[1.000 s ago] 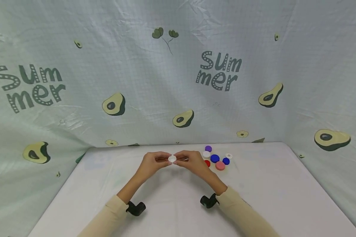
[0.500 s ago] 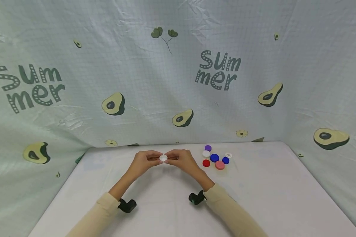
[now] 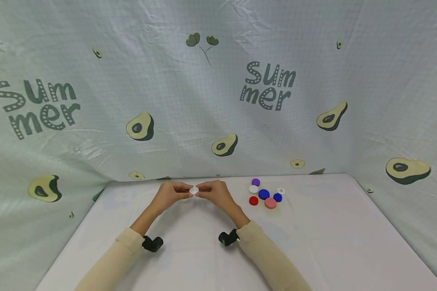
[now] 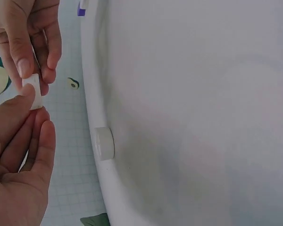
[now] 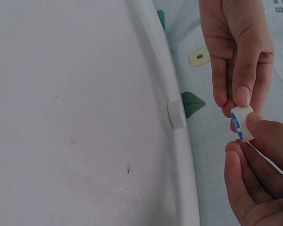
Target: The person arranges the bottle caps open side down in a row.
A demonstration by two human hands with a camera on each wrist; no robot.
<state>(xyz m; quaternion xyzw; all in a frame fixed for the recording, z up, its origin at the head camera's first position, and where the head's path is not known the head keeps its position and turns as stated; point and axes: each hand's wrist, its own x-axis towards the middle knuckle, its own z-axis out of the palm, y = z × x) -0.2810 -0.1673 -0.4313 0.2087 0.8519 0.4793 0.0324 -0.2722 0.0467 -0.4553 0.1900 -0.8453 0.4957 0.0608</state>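
Note:
A white bottle cap (image 3: 194, 190) is held up between my two hands above the far part of the table. In the right wrist view, blue shows inside the held cap (image 5: 242, 123). My left hand (image 3: 169, 195) pinches its left side between thumb and fingers. From the other side, my right hand (image 3: 215, 192) pinches it the same way. Another white cap (image 4: 104, 143) rests on the table near the far edge, close to my left hand; in the head view it is barely visible beneath that hand.
Right of my hands lie several loose caps: purple (image 3: 255, 182), white (image 3: 253, 189), red (image 3: 253, 201), large blue (image 3: 264, 194), small blue (image 3: 277, 197), pink (image 3: 270, 203) and a white ring-patterned one (image 3: 281, 190). Behind the white table (image 3: 313, 250) hangs a printed curtain (image 3: 189, 97).
Both hands have moved left and slightly farther away, carrying the white bottle cap between them. The red cap has come fully into view. The loose caps on the right stay put.

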